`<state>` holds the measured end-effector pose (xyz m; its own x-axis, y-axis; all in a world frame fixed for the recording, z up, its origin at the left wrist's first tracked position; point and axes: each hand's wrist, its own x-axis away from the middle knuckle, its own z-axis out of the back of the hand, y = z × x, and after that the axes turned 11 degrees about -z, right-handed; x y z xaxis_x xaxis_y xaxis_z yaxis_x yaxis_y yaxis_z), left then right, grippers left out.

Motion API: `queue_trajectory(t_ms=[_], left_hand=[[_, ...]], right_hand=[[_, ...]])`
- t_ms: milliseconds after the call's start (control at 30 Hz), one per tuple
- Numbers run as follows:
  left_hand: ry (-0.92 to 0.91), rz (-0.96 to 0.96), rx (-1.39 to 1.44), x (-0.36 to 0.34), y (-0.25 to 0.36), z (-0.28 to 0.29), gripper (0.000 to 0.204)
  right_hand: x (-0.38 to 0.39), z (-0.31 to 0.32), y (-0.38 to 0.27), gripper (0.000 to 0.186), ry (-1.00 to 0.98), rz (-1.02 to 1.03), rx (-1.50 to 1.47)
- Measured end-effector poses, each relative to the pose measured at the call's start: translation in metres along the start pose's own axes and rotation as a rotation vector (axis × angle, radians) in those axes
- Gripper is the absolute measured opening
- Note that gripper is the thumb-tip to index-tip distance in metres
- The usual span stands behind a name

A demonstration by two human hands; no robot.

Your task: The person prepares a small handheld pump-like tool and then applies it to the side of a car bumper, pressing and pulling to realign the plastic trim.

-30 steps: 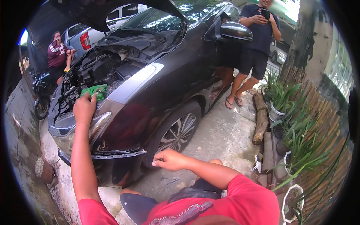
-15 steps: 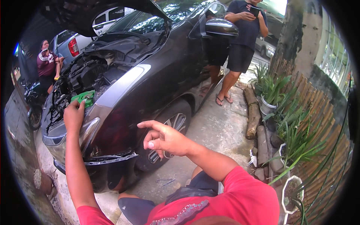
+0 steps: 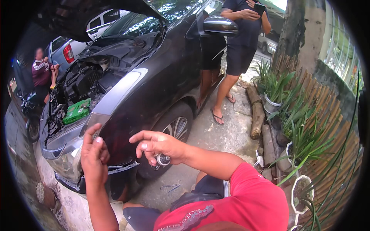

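Observation:
In front of me stands a dark car (image 3: 154, 82) with its hood raised and a patch of bare grey on the fender (image 3: 121, 88). A green car battery (image 3: 77, 111) sits in the engine bay's near corner. My left hand (image 3: 95, 158) is lifted in front of the headlight, fingers apart, with nothing visible in it. Before the front wheel (image 3: 177, 125), my right hand (image 3: 162, 146) curls its lower fingers round a small silver-and-black cylindrical piece (image 3: 163, 159). The index finger and thumb stick out; the palm side is partly hidden.
Thin metal tools (image 3: 169, 188) lie on the concrete by my knees. A person in dark clothes (image 3: 241, 50) stands beyond the mirror with a dark device. Another person (image 3: 41, 73) is at the far left. Logs (image 3: 255, 115) and potted plants (image 3: 271, 103) line the right.
My left hand has come away from the battery, down and to the right. My right hand has turned, so the cylindrical piece shows. The standing person's feet have shifted.

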<state>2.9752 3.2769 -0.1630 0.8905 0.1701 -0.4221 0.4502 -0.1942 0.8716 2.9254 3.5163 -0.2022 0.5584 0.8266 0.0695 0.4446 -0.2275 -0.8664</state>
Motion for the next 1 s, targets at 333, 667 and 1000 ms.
queue_trajectory(t_ms=[333, 667, 1000], left_hand=[[-0.431, -0.070, -0.438, 0.100, -0.110, -0.034, 0.041], [-0.303, -0.668, -0.727, 0.055, -0.056, -0.032, 0.039], [0.067, -0.409, -1.387, -0.120, -0.019, 0.067, 0.055]], right_hand=[[0.012, 0.040, 0.154, 0.027, -0.085, -0.326, -0.474], [0.005, 0.046, 0.138, 0.020, 0.083, -0.317, -0.326], [0.012, 0.153, 0.237, 0.027, 0.448, -0.805, -0.207]])
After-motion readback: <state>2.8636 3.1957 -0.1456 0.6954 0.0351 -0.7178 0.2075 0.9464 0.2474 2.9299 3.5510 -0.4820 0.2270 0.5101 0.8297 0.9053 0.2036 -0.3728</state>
